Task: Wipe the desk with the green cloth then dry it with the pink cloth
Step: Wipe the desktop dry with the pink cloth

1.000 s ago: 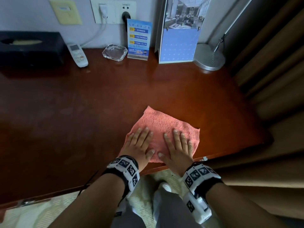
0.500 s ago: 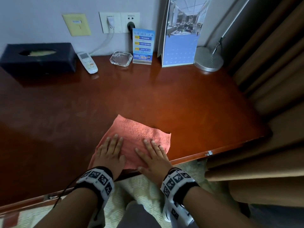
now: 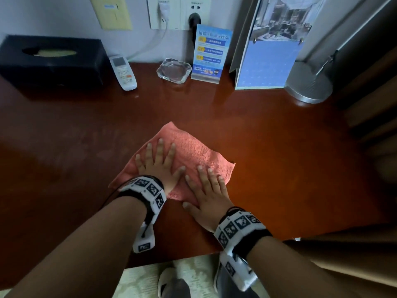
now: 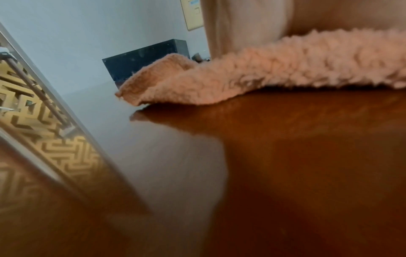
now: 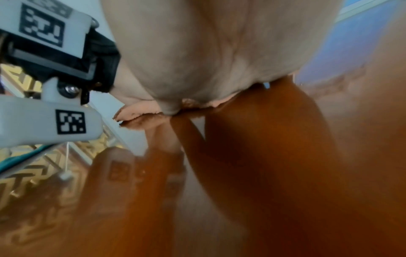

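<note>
Head view: pink cloth point(image 3: 189, 151) lies flat mid-desk point(image 3: 279, 147), well in front of the ashtray point(image 3: 174, 70); left hand point(image 3: 159, 166) and right hand point(image 3: 206, 194) press it, fingers straight.

A pale wall point(image 3: 64, 16) carries a yellow switch plate point(image 3: 110, 12) and 2 white sockets point(image 3: 178, 12), tan curtains point(image 3: 373, 87) hang at the right, and patterned cream carpet point(image 3: 141, 280) covers the floor.
</note>
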